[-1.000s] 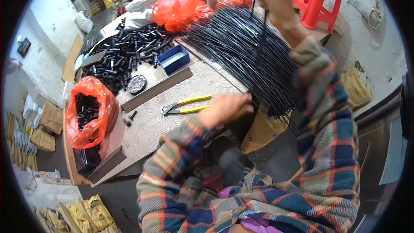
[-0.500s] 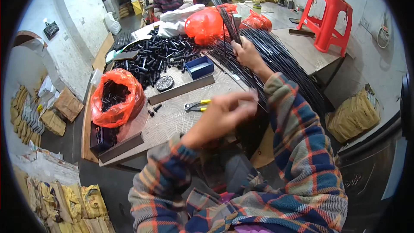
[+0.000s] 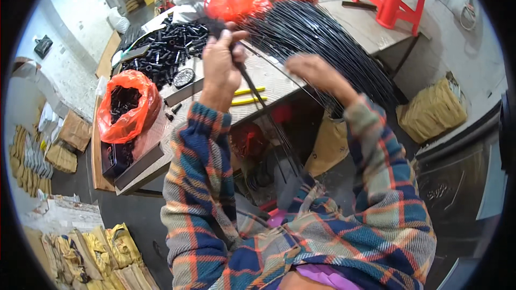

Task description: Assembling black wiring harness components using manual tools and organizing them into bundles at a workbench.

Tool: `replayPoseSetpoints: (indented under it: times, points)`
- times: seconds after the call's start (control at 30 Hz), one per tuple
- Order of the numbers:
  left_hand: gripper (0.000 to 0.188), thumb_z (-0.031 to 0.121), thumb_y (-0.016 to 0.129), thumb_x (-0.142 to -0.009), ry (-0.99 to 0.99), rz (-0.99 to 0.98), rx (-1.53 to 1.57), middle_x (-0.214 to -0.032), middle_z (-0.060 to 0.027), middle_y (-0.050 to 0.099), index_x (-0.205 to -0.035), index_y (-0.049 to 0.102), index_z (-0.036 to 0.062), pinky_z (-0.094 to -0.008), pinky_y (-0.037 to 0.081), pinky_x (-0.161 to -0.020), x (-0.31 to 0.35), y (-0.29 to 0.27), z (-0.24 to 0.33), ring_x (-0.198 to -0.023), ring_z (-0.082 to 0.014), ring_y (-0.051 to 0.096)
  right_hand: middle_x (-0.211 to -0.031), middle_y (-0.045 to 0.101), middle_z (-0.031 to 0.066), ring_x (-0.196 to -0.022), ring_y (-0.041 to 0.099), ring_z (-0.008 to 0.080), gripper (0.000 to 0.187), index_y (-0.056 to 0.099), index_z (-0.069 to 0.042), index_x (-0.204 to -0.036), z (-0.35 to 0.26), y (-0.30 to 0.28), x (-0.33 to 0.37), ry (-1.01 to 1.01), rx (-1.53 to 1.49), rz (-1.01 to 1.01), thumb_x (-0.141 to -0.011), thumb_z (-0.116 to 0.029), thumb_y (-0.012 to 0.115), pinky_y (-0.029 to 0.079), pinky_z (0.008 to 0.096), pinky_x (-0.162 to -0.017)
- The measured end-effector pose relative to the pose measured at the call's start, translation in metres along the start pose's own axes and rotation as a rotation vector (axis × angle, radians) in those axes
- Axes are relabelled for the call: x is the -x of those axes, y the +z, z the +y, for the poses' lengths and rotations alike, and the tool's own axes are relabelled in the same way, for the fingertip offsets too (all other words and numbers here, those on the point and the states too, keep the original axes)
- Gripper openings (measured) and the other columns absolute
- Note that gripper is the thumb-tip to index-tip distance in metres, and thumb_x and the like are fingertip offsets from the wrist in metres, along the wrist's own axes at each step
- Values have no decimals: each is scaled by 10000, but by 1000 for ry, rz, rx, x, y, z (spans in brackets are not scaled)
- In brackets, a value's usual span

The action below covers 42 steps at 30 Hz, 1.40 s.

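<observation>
A pale, patterned worktable stands between whitish walls, with yellow sacks near left; the bundle of rods slants from far left to near right over the table's near edge; it is black, slender, nearly straight; the left hand closes around it; the right hand, blurred, curls near the rod pile; whether it holds anything, I cannot tell.

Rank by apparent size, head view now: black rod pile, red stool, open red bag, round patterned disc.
Largest to smallest:
1. Black rod pile
2. Open red bag and red stool: look alike; the stool is farther and cut by the picture's top, so unranked
3. Round patterned disc
</observation>
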<state>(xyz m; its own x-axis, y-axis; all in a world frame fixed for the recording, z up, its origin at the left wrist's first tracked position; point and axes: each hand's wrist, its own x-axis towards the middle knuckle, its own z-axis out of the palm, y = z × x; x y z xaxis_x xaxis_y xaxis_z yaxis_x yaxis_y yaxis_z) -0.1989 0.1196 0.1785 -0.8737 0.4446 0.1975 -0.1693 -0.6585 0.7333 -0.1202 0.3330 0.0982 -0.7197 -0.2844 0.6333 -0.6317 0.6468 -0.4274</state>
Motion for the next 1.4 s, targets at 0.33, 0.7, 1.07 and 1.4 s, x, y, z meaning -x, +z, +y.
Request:
replayPoseSetpoints:
  times: [0.33, 0.7, 1.07, 1.4]
  points:
    - [267, 109, 529, -870, -20, -149, -61, -994, -146, 607, -1121, 505, 23, -226, 474, -586, 45, -25, 23, -682, -135, 581, -779, 645, 119, -736, 626, 307, 179, 654, -106, -732, 73, -14, -31, 697, 948, -140, -701, -267, 581, 495, 417, -630]
    - [282, 7, 514, -845, -76, -60, 108, -1087, -139, 572, -1125, 489, 12, -279, 501, -727, 39, -17, -4, -919, -228, 601, -764, 632, 99, -747, 611, 276, 229, 627, -107, -767, 20, -75, -73, 471, 822, 137, -780, -329, 571, 466, 401, -653]
    - [184, 100, 475, -896, 12, 4, 89, -984, -186, 605, -1003, 522, -42, -357, 487, -826, 32, -20, 1, -913, -268, 601, -632, 519, -32, -580, 430, 14, 145, 565, 17, -759, -104, 54, -57, 362, -238, 293, -811, -104, 626, 362, 185, -500]
    - [234, 41, 482, -875, -13, -90, 86, -1086, -177, 565, -1095, 478, -38, -355, 477, -856, 37, -27, 6, -997, -274, 566, -706, 530, -45, -665, 462, 19, 179, 580, 6, -858, -109, 59, -60, 421, -342, 215, -810, -156, 637, 376, 176, -568]
